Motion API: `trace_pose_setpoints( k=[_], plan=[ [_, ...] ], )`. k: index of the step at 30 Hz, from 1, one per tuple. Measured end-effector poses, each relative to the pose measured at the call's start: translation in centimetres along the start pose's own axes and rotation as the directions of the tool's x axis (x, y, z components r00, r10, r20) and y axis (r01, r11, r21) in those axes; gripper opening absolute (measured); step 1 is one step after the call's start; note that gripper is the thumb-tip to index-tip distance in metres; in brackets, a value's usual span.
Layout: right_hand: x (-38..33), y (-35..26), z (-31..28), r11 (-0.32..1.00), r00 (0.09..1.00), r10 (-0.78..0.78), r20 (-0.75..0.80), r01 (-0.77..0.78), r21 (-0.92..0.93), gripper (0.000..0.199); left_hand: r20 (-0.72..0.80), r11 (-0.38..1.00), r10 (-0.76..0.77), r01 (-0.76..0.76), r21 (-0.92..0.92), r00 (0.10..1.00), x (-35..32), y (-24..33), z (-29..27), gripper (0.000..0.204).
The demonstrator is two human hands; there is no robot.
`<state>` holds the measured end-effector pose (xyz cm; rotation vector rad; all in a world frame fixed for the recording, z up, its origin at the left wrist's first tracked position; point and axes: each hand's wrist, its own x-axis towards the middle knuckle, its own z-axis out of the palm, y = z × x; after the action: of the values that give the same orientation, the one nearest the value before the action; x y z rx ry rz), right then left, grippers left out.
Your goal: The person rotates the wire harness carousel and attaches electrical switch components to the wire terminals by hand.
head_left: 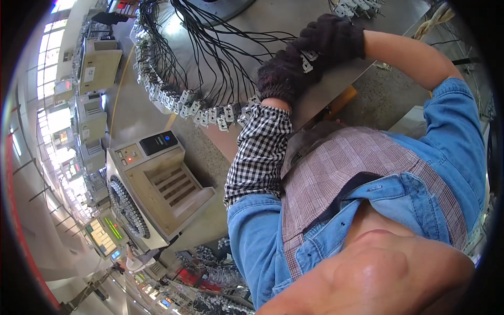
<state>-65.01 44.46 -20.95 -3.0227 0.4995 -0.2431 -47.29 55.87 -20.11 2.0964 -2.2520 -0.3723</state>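
Note:
My left hand, in a black knitted glove below a black-and-white checked sleeve cover, is closed over the table. A small silver metal part shows between it and my right hand; its shape is partly hidden. My right hand, gloved in black with the forearm bare, is closed and meets the left one. What its fingers hold is covered. Beside my left wrist, a curved row of similar silver metal parts lies along the table's edge, with black wires running from them toward the far side.
More metal parts lie at the far right of the table. A round grey base stands at the far edge. To the left are a beige machine with a slatted opening, other machines, and a person farther off.

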Motion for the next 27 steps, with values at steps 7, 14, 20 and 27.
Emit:
trace_pose_setpoints(
  k=[7, 14, 20, 27],
  plan=[
    [1.6, 0.2, -1.0, 0.984, 0.953, 0.088, 0.290, -0.127, 0.121, 0.076, 0.105, 0.996, 0.048, -0.039, -0.084, 0.993, 0.7, -0.9, -0.8, 0.071],
    [0.7, -2.4, -8.0, 0.997, 0.992, -0.044, 0.116, 0.037, 0.065, 0.045, -0.250, 0.978, 0.099, -0.141, -0.156, 0.963, -6.2, -4.5, -5.8, 0.109],
    [1.7, -4.2, 0.2, 0.998, 0.949, 0.005, -0.314, 0.016, 0.064, 0.094, -0.276, 0.978, 0.151, -0.102, 0.182, 0.949, -11.6, -9.9, -2.7, 0.103],
    [5.4, -8.2, 2.6, 0.998, 1.000, 0.002, -0.008, -0.001, 0.057, 0.089, -0.096, 0.997, -0.011, 0.018, 0.068, 0.995, -9.1, -9.3, -1.1, 0.106]
  ],
)
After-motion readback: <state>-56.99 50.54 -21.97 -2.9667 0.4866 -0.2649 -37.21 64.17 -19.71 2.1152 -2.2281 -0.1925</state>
